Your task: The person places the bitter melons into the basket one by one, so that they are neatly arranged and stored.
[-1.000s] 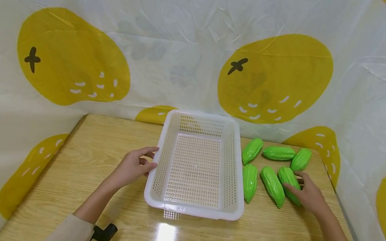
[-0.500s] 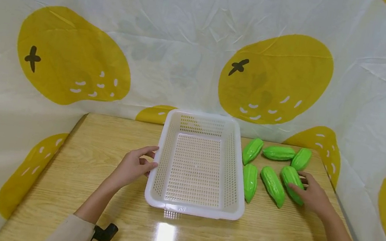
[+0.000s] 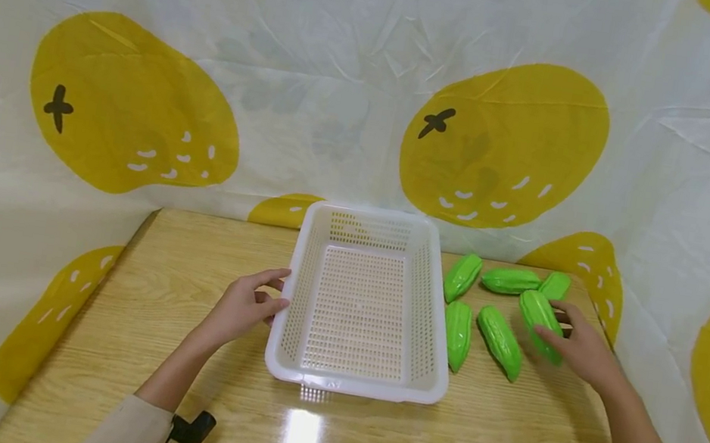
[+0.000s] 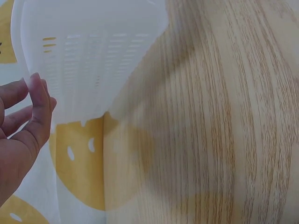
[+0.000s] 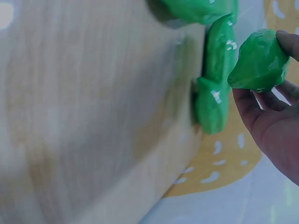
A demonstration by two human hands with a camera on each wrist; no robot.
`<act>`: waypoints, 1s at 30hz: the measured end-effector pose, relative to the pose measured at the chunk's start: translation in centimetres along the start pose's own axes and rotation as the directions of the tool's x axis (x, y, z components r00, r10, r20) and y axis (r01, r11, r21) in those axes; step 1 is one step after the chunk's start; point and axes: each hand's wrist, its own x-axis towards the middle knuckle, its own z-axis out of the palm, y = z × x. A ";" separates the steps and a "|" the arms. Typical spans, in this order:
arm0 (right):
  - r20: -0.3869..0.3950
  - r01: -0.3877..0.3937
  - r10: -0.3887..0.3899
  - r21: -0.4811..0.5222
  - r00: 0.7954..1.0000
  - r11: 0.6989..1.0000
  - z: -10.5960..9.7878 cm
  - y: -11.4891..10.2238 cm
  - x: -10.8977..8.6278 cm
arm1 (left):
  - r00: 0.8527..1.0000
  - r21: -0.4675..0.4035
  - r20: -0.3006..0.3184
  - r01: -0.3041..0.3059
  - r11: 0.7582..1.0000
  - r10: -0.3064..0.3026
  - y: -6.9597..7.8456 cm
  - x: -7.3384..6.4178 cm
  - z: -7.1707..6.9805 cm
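In the head view a white plastic basket (image 3: 358, 314) with slotted walls stands mid-table, with nothing inside. My left hand (image 3: 244, 304) rests its fingertips against the outer left rim; the left wrist view shows the hand (image 4: 28, 121) loosely bent at the basket's edge (image 4: 93, 46). At the right, my right hand (image 3: 584, 348) grips a ribbed green bitter gourd (image 3: 536, 317) between thumb and fingers. The right wrist view shows this gourd (image 5: 261, 60) raised off the wood, its tapered tip away from the palm.
Several more bitter gourds lie right of the basket: two nearest its side (image 3: 457, 336), one in the middle (image 3: 500, 341), one at the back (image 3: 511, 280), and one partly hidden (image 3: 555, 284). A fruit-patterned cloth (image 3: 340, 135) hangs behind and beside the wooden table (image 3: 213, 246).
My right hand has moved up and slightly right, lifting the bitter gourd from beside the middle one; it now overlaps the back right gourd. The left hand and basket stay still.
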 end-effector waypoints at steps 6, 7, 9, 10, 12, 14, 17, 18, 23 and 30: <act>0.006 0.068 -0.068 -0.004 0.998 0.998 -0.4 -2.4 0.3 | 1.000 -0.003 -0.002 0.005 1.000 -0.005 0.0 -0.2 -0.1; 0.009 0.077 -0.077 -0.005 0.997 0.997 -0.5 -2.9 0.4 | 1.000 -0.004 -0.002 0.005 1.000 -0.005 0.0 -0.2 -0.1; 0.015 0.094 -0.094 -0.008 0.995 0.996 -0.6 -3.8 0.6 | 1.000 -0.005 -0.001 0.006 1.000 -0.006 0.0 -0.1 -0.1; 0.020 0.106 -0.106 -0.006 0.994 0.994 -0.7 -4.3 0.7 | 1.000 -0.005 -0.001 0.006 1.000 -0.006 0.0 -0.1 0.0; 0.029 0.123 -0.123 -0.009 0.992 0.992 -0.8 -5.1 0.9 | 1.000 -0.002 0.000 0.007 1.000 -0.007 0.0 -0.1 0.0; 0.034 0.147 -0.147 -0.008 0.989 0.989 -0.9 -5.9 1.1 | 1.000 0.005 0.002 0.005 1.000 -0.005 0.0 -0.1 0.0; 0.047 0.186 -0.186 0.002 0.981 0.983 -1.0 -6.7 1.4 | 1.000 0.013 0.004 0.005 1.000 -0.005 0.0 -0.1 0.0; 0.054 0.198 -0.198 0.010 0.979 0.980 -1.0 -7.0 1.5 | 1.000 0.016 0.003 0.006 1.000 -0.007 0.1 -0.1 0.0; 0.096 0.242 -0.246 0.043 0.965 0.969 -1.1 -8.6 2.3 | 1.000 0.025 -0.005 0.015 1.000 -0.015 0.3 -0.1 0.0; 0.145 0.289 -0.293 0.044 0.945 0.956 -1.2 -11.1 3.6 | 1.000 0.032 0.000 0.018 0.999 -0.018 0.6 -0.1 0.0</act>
